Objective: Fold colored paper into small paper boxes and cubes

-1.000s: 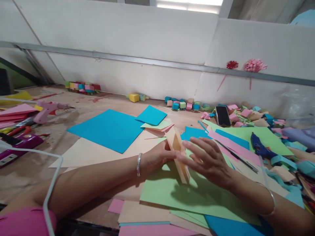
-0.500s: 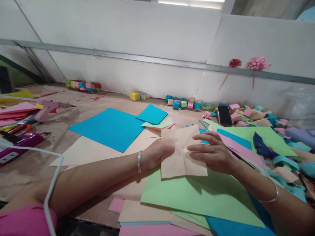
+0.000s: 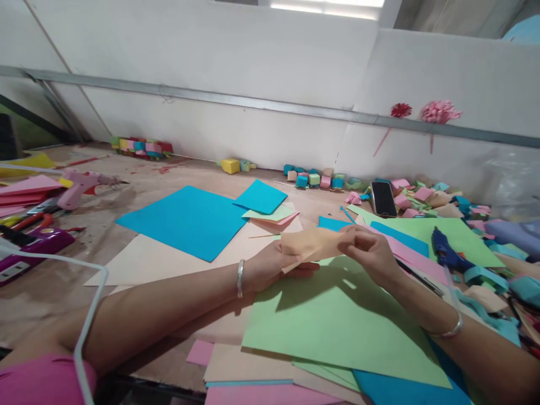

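At far left, a pink glue gun (image 3: 78,188) lies on the tabletop (image 3: 103,219). Next comes a large blue sheet (image 3: 183,225), a smaller blue square (image 3: 260,197) at its right corner. The left hand (image 3: 272,264) grips the left end of a bent peach paper (image 3: 312,244), raised over a green sheet (image 3: 350,332); the right hand (image 3: 373,253) pinches its right end. Farther right are a phone (image 3: 383,198) and a dark blue glue gun (image 3: 447,250).

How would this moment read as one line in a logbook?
left hand: holding peach paper | right hand: pinching its right end | below: green sheet | farther right: blue glue gun
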Tool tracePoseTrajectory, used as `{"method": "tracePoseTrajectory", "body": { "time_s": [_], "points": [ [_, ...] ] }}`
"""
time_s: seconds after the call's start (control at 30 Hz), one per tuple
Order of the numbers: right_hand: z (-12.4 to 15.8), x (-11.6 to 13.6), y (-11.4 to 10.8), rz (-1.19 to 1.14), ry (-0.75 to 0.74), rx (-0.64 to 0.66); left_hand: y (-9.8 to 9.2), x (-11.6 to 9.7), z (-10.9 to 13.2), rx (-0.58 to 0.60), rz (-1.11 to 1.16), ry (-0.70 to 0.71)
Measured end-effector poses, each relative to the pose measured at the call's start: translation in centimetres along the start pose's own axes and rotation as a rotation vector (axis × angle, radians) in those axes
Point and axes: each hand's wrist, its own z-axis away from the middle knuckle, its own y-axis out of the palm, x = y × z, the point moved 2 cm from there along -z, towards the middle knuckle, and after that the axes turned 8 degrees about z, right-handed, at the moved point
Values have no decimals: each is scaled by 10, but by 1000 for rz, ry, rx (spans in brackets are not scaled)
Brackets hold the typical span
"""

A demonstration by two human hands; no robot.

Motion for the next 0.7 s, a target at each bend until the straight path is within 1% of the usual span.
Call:
{"method": "tracePoseTrajectory", "body": {
  "time_s": [0.1, 0.13, 0.2, 0.3, 0.37, 0.43, 0.5, 0.53, 0.6, 0.63, 0.7],
  "points": [
    [3, 2, 1, 31, 127, -58, -3, 4, -2, -78, -2, -82],
    [3, 2, 2, 30, 145, -61, -5, 5, -3, -100, 3, -102],
    [3, 1, 3, -3, 158, -58, -7, 7, -5, -110, 24, -89],
    [2, 1, 4, -56, 162, -82, -10, 4, -6, -140, 62, 29],
    [2, 1, 4, -65, 170, -104, -13, -2, -4, -195, 65, 160],
    [2, 0, 3, -64, 208, -125, -13, -8, -1, -243, 12, 297],
    [2, -2, 1, -77, 253, -151, -10, -12, 2, -228, -83, 369],
    [2, -3, 1, -97, 273, -166, -8, -12, 3, -212, -130, 365],
    [1, -5, 0, -150, 299, -193, -4, -10, 4, -201, -181, 294],
    [1, -6, 0, -174, 310, -201, -3, -8, 3, -223, -187, 256],
    [1, -7, 1, -211, 339, -195, -5, -6, 1, -310, -185, 219]
  ]
}}
